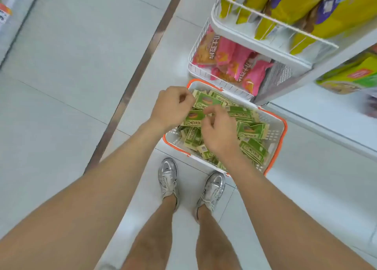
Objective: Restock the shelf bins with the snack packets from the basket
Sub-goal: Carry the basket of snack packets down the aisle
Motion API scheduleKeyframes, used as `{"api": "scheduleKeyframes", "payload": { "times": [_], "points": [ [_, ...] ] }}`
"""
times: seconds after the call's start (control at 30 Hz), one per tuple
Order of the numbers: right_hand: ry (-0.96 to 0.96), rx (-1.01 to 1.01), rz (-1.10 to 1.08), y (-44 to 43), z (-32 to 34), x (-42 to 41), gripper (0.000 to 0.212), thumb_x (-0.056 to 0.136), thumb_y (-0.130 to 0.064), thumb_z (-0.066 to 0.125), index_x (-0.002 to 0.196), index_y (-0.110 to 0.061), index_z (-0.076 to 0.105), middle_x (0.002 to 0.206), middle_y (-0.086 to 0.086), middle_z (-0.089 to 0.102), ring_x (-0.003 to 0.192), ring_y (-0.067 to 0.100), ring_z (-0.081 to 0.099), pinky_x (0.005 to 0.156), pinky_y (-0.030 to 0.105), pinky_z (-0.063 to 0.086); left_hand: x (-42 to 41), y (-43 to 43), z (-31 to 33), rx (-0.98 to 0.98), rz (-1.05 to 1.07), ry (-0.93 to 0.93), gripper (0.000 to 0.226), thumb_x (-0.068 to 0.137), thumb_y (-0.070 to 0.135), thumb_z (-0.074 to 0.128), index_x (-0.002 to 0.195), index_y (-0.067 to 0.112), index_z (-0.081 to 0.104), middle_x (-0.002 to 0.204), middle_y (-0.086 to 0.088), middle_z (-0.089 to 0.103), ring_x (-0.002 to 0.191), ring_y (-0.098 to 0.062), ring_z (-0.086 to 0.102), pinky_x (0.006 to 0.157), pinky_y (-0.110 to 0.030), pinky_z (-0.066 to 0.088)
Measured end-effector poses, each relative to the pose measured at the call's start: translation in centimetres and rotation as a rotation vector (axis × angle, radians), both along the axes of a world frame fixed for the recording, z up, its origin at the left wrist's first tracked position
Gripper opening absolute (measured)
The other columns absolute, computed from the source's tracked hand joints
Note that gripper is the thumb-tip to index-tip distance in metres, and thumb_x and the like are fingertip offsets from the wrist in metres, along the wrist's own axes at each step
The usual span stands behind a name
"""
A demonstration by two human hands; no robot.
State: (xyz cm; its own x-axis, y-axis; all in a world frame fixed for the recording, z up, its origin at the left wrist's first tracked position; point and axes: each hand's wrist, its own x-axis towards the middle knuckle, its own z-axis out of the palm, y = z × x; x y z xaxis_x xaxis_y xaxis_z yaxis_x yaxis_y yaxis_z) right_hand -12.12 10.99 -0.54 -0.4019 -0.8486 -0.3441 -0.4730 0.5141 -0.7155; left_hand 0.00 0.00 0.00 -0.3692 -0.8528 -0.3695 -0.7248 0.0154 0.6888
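A white basket with an orange rim [282, 127] stands on the floor in front of my feet, filled with several green snack packets [253, 130]. My left hand [173, 106] is over the basket's near-left corner, fingers curled round a few green packets [204, 103]. My right hand [218, 135] is over the middle of the basket, its fingertips pinching the edge of a green packet [193, 117] held between both hands.
A white wire shelf bin [199, 69] with pink packets sits just beyond the basket. Above it a wire bin [271, 19] holds yellow bags. White shelving runs to the right. A metal strip [142, 65] crosses the tiled floor on the left.
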Motion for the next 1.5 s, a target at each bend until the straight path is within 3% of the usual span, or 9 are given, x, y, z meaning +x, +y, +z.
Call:
{"api": "scheduleKeyframes", "payload": {
  "times": [0.1,0.27,0.43,0.7,0.87,1.0,1.2,1.4,1.5],
  "points": [
    [-0.020,0.057,-0.043,-0.9,-7.5,1.9,0.020,0.096,-0.019,0.048,0.111,-0.018,0.063,0.069,0.000,0.066,0.063,0.025,0.064,0.064,0.040,0.053,1.0,-1.0,-7.9,0.030,0.063,-0.041,0.026,0.095,0.025,0.054,0.087,0.020,0.078,0.083,0.002,0.075,0.084,-0.019,0.067,0.069,-0.018,0.047],
    [-0.025,0.224,-0.013,-0.4,-17.8,3.8,0.021,0.095,-0.015,0.051,0.108,-0.016,0.067,0.075,0.005,0.070,0.065,0.022,0.065,0.064,0.036,0.055,2.7,-2.1,-19.3,0.099,0.073,-0.207,0.035,0.098,0.019,0.054,0.128,0.007,0.065,0.131,-0.013,0.065,0.122,-0.034,0.059,0.098,-0.039,0.048],
    [0.020,0.333,0.050,0.7,-22.5,3.5,0.018,0.096,-0.013,0.050,0.101,-0.013,0.067,0.087,0.005,0.070,0.075,0.025,0.067,0.071,0.040,0.059,3.1,-1.0,-25.3,0.263,0.105,-0.256,0.033,0.103,0.020,0.053,0.132,0.005,0.047,0.120,-0.013,0.061,0.098,-0.029,0.057,0.074,-0.036,0.042],
    [0.175,0.417,0.398,2.2,-18.2,1.4,0.020,0.099,-0.023,0.046,0.106,-0.014,0.062,0.101,0.010,0.060,0.093,0.035,0.060,0.076,0.045,0.056,-0.3,2.3,-18.6,-0.030,0.142,-0.157,0.015,0.097,0.027,0.062,0.096,0.013,0.056,0.085,-0.003,0.064,0.072,-0.024,0.062,0.060,-0.034,0.042],
    [0.119,0.397,0.134,6.0,-15.6,-4.3,0.019,0.100,-0.023,0.044,0.087,-0.016,0.057,0.071,0.004,0.058,0.067,0.030,0.058,0.056,0.034,0.043,-6.1,5.2,-14.2,0.450,-0.149,0.144,0.009,0.108,0.023,0.055,0.112,0.018,0.050,0.087,-0.006,0.072,0.059,-0.018,0.073,0.045,-0.026,0.051],
    [0.234,0.468,-0.250,11.0,-16.7,-9.2,0.020,0.097,-0.014,0.045,0.103,-0.007,0.062,0.095,0.014,0.066,0.089,0.038,0.064,0.070,0.043,0.054,-10.5,7.4,-14.3,0.630,-0.187,0.114,0.014,0.109,0.010,0.043,0.120,0.017,0.050,0.093,-0.010,0.075,0.062,-0.022,0.070,0.051,-0.030,0.056],
    [0.021,0.584,-0.690,15.4,-20.3,-12.7,0.070,0.092,-0.006,0.052,0.156,-0.004,0.024,0.153,0.019,0.034,0.133,0.044,0.045,0.110,0.050,0.040,-13.8,11.3,-17.9,0.688,-0.130,0.097,0.022,0.106,0.004,0.041,0.117,0.021,0.050,0.106,-0.009,0.073,0.078,-0.020,0.078,0.067,-0.032,0.061],
    [-0.130,0.606,-0.813,17.1,-21.8,-13.8,0.063,0.087,-0.004,0.052,0.147,-0.005,0.034,0.145,0.018,0.038,0.130,0.044,0.045,0.110,0.054,0.041,-15.3,12.9,-19.2,0.701,-0.053,0.016,0.025,0.105,0.003,0.043,0.123,0.020,0.050,0.106,-0.009,0.073,0.088,-0.028,0.078,0.060,-0.025,0.058],
    [0.013,0.514,-0.836,17.3,-20.0,-13.8,0.047,0.091,-0.003,0.047,0.138,-0.005,0.043,0.137,0.017,0.045,0.121,0.039,0.047,0.100,0.047,0.042,-15.9,13.1,-18.7,0.711,-0.005,-0.036,0.024,0.103,0.005,0.046,0.119,0.020,0.052,0.110,-0.009,0.072,0.089,-0.027,0.078,0.080,-0.041,0.063]
  ]
}}
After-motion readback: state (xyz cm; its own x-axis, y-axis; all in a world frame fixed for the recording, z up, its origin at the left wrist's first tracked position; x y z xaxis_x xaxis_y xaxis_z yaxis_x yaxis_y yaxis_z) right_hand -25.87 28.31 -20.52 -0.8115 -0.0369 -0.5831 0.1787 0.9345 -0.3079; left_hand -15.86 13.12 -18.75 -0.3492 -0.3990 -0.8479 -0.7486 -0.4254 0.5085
